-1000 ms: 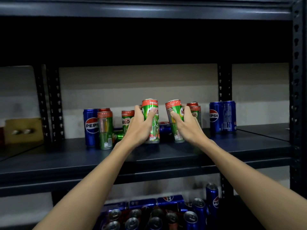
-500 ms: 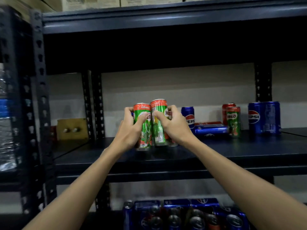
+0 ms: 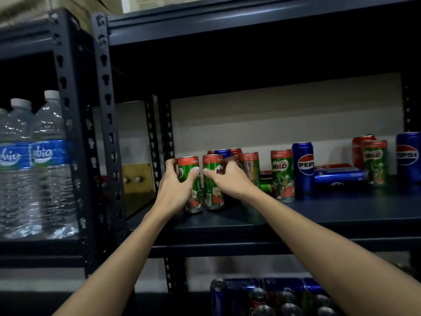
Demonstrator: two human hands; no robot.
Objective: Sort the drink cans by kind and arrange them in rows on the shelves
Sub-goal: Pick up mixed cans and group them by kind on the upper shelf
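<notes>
My left hand [image 3: 176, 190] grips a green Milo can [image 3: 191, 179] at the left end of the dark shelf [image 3: 319, 222]. Right beside it, my right hand [image 3: 230, 179] grips a second green Milo can [image 3: 213, 188]. Both cans stand upright and almost touch, their bases at the shelf surface. Behind my right hand stand more Milo cans [image 3: 281, 175], an upright blue Pepsi can [image 3: 304, 169], and a blue Pepsi can lying on its side [image 3: 339, 175]. Further right are another Milo can [image 3: 374, 163], a red can [image 3: 357, 148] and a Pepsi can [image 3: 409, 156].
A black slotted upright [image 3: 107, 124] divides this bay from the left bay, where water bottles [image 3: 38, 165] stand. The lower shelf holds several blue and red cans [image 3: 268, 297]. Cardboard boxes [image 3: 159, 2] sit on top. A yellowish block [image 3: 136, 176] lies at the back left.
Both hands have carried their Milo cans leftward along the shelf, away from the mixed group, to its left end. The view has swung left, bringing the water bottles in.
</notes>
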